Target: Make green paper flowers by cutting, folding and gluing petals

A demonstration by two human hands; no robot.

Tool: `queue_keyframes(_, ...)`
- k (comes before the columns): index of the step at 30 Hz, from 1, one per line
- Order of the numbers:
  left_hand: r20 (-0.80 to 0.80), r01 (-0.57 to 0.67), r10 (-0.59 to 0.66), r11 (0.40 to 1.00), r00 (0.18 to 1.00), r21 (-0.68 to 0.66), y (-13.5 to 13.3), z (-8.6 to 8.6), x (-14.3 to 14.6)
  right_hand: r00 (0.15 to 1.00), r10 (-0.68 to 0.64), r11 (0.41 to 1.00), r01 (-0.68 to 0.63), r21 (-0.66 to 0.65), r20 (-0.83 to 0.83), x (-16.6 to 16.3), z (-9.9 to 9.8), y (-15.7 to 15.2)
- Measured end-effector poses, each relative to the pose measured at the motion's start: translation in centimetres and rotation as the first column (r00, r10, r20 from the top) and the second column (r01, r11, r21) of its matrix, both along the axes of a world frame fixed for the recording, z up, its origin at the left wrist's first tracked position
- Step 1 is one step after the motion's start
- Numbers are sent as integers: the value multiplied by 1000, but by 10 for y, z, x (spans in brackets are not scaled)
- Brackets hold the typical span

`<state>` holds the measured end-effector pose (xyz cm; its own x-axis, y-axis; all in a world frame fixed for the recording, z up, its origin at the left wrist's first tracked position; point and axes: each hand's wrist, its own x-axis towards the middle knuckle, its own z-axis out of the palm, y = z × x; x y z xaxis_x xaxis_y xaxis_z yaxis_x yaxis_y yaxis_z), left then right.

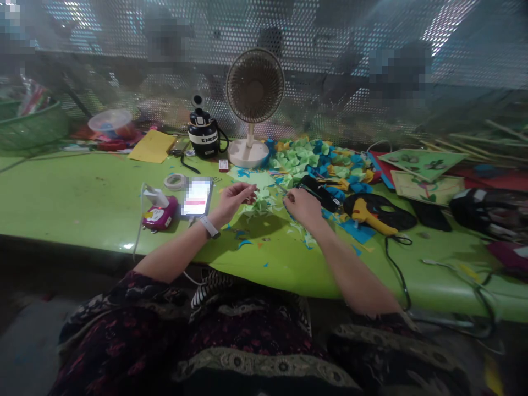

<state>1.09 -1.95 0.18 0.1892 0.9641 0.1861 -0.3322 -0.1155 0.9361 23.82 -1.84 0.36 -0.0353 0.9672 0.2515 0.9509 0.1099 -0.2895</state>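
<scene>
My left hand (235,199) hovers just over the green table (82,192), fingers pinched on a small pale green paper piece (256,190). A white watch sits on that wrist. My right hand (300,204) is curled closed a little to the right, holding a thin tool I cannot make out, its tip pointing toward the left hand. Beneath and between both hands lies a heap of light green paper cuttings (262,206). A larger pile of green, blue and yellow folded paper pieces (317,159) lies behind the hands.
A phone (197,197) with a lit screen and a pink device (160,215) lie left of the hands. Behind stand a desk fan (253,104) and a black jug (203,135). A yellow glue gun (369,215), cables and paper sheets lie to the right.
</scene>
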Motion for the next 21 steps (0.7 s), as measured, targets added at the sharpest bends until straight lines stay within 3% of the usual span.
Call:
queue_keyframes(3, -39, 45, -44, 999, 998, 13, -2, -1, 2, 961, 231, 961, -200, 193, -151, -9, 2, -6)
queue_keyframes(7, -78, 96, -95, 995, 992, 7, -6, 0, 4, 827, 516, 821, -405, 401, -222, -22, 4, -19)
queue_keyframes(10, -71, 116, -116, 993, 991, -9, -8, 1, 6, 794, 572, 775, -440, 454, -207, -28, 4, -26)
queue_keyframes(21, 23, 184, -183, 965, 983, -188, -13, -1, 9, 798, 595, 715, -469, 519, -98, -29, -1, -27)
